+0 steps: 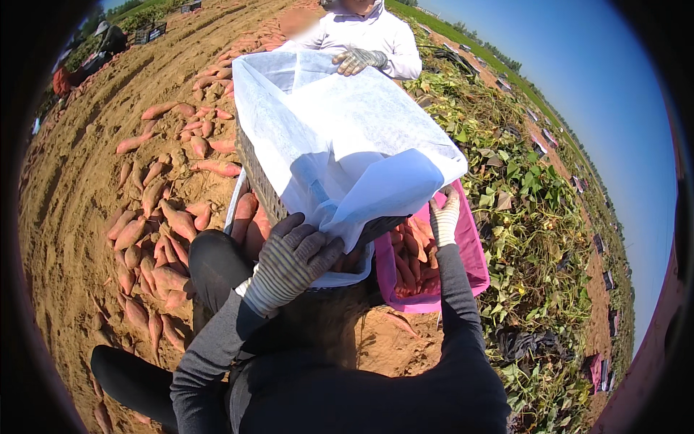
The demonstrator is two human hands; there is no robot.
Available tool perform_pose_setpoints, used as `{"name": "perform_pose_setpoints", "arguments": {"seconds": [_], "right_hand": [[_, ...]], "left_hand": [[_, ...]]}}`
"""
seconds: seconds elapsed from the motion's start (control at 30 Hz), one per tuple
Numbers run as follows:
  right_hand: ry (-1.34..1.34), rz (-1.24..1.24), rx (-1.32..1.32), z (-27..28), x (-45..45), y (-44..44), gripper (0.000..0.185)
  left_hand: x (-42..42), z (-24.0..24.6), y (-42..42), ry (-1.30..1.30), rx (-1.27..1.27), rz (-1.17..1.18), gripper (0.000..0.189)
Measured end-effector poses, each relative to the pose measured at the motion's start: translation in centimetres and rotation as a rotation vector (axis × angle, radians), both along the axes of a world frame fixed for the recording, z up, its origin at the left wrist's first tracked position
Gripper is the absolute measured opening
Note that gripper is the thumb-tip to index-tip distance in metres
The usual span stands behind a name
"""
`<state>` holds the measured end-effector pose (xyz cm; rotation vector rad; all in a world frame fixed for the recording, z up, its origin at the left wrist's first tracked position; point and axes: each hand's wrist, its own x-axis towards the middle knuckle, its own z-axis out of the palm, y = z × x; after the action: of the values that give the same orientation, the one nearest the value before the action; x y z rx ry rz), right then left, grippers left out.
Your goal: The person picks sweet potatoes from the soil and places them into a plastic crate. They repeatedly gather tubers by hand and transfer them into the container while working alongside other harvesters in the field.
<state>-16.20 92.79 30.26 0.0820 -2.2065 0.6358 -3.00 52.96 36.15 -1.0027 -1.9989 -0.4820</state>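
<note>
In front of me a dark plastic crate sits tilted, lined with a white non-woven fabric liner folded over its rim. My left hand, in a striped knit glove with a dark coated palm, grips the liner over the near left corner. At the near right corner my right hand, gloved likewise, holds the liner and rim; its fingertips are partly hidden. Underneath, a white-lined crate holds large sweet potatoes. A pink-lined crate with more sweet potatoes stands to its right.
Opposite me, a co-worker's gloved hand rests on the liner's far edge. Piles of sweet potatoes lie on bare soil to my left. Cut vines cover the ground to the right. Other people work at the far left.
</note>
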Motion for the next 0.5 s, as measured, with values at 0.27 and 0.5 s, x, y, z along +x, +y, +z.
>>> {"name": "perform_pose_setpoints", "arguments": {"seconds": [0.27, 0.5], "right_hand": [[-0.319, 0.438, -0.771, -0.6, 16.4, -17.6, 0.016], [-0.381, 1.325, -0.675, -2.8, 23.1, -33.5, 0.017]], "left_hand": [[5.8, -5.6, -5.7, -0.494, 0.346, 0.286, 0.048], [9.3, -5.8, -14.2, -0.221, 0.938, 0.622, 0.027]]}}
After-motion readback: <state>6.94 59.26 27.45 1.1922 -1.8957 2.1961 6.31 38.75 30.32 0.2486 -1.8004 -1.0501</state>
